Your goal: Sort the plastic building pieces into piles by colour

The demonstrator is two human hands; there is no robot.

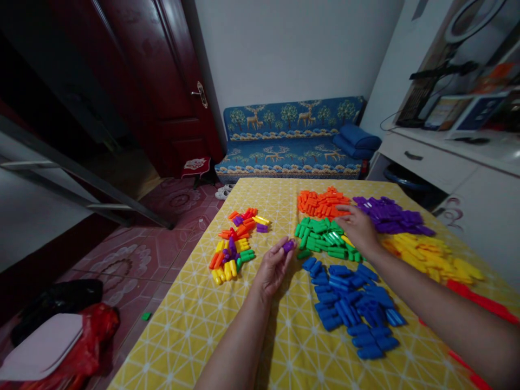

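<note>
My left hand [276, 265] is closed on a small purple piece [288, 246] at the middle of the table. My right hand [357, 226] reaches over the gap between the orange pile [319, 203] and the green pile [320, 236]; whether its fingertips hold anything is too small to tell. Beyond that hand lies a purple pile [390, 215]. A yellow pile [434, 257] is beside my right forearm, and a blue pile [349, 298] lies nearer to me. Left of my left hand sit mixed clusters of joined pieces [225, 260] in yellow, orange, purple, red and green.
Red pieces [479, 300] lie at the right table edge, partly under my forearm. The table has a yellow patterned cloth [187, 319]. Behind it stands a blue sofa [284, 146]; a white cabinet [447, 162] is at the right. One green piece [146, 316] lies on the floor.
</note>
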